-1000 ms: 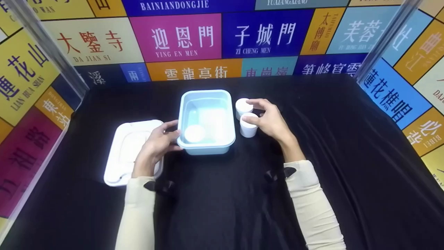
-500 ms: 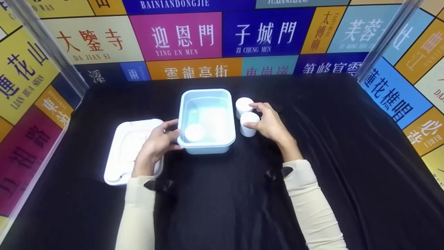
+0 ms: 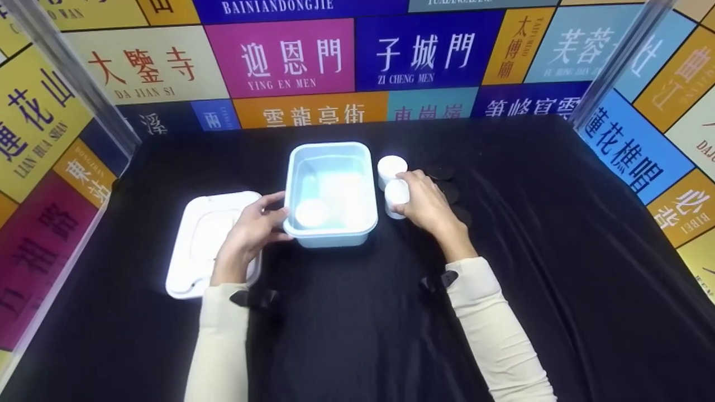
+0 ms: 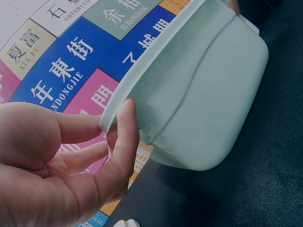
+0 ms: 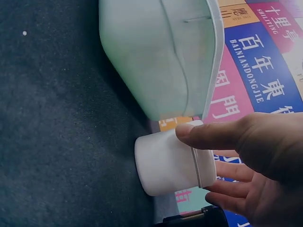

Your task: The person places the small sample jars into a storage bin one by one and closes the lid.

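A pale blue-green plastic tub (image 3: 331,237) stands without its lid in the middle of the table, a round white object (image 3: 313,213) inside it. My left hand (image 3: 254,231) pinches the tub's left rim between thumb and fingers, as the left wrist view shows close up. Right of the tub stand two white lidded jars, the farther jar (image 3: 392,167) just behind the nearer jar (image 3: 397,192). Around the upper part of the nearer jar, my right hand (image 3: 429,205) has its thumb and fingers; in the right wrist view this jar (image 5: 168,163) covers the other.
The white tub lid (image 3: 192,240) lies flat at the left, partly under my left forearm. Several dark round discs (image 3: 441,173) lie on the black cloth (image 3: 346,318) beyond my right hand. Printed panels (image 3: 279,56) wall the back and sides.
My right hand has drawn back from the farther jar and moved onto the nearer one, fingers now round it. Dark discs behind that hand have come into view. The left hand keeps its place.
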The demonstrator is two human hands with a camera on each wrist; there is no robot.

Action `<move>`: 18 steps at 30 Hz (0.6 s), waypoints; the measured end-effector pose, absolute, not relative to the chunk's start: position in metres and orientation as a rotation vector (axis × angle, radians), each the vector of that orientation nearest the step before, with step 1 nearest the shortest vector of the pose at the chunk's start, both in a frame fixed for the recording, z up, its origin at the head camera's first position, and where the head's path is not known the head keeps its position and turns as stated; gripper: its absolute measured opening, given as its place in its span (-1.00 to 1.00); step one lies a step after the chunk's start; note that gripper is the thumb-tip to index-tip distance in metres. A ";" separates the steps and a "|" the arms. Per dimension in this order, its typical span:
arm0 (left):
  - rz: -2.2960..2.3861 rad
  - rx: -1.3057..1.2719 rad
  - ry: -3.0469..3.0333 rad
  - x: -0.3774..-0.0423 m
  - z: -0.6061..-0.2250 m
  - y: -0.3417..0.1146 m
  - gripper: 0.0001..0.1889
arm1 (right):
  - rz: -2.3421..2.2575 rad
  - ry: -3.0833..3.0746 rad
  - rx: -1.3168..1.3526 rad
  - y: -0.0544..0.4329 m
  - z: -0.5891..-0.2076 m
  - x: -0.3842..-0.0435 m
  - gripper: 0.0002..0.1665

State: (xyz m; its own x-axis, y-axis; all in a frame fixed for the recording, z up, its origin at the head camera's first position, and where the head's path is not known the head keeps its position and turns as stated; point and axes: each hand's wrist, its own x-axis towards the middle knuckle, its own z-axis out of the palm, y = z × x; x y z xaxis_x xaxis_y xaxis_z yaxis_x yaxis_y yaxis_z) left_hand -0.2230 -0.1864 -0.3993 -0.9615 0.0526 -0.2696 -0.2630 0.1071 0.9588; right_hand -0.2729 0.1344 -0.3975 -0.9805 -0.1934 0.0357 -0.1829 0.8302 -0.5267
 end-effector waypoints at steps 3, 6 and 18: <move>1.932 -0.216 2.159 -0.223 -0.399 -0.186 -0.44 | -0.888 2.975 -0.308 0.134 -0.398 -0.273 -0.18; 1.923 -0.214 2.167 -0.223 -0.399 -0.186 -0.44 | -0.953 2.952 -0.308 0.134 -0.398 -0.273 -0.15; 1.940 -0.207 2.151 -0.223 -0.399 -0.186 -0.44 | -1.166 2.938 -0.293 0.134 -0.390 -0.271 -0.16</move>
State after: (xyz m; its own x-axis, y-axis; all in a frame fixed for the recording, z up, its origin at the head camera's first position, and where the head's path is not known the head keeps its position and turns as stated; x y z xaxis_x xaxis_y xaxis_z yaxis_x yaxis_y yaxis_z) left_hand -0.2230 -0.1862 -0.3994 -0.9617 0.0533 -0.2689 -0.2620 0.1100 0.9588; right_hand -0.2713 0.1337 -0.3900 -0.9824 -0.1588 0.0985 -0.1831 0.7134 -0.6764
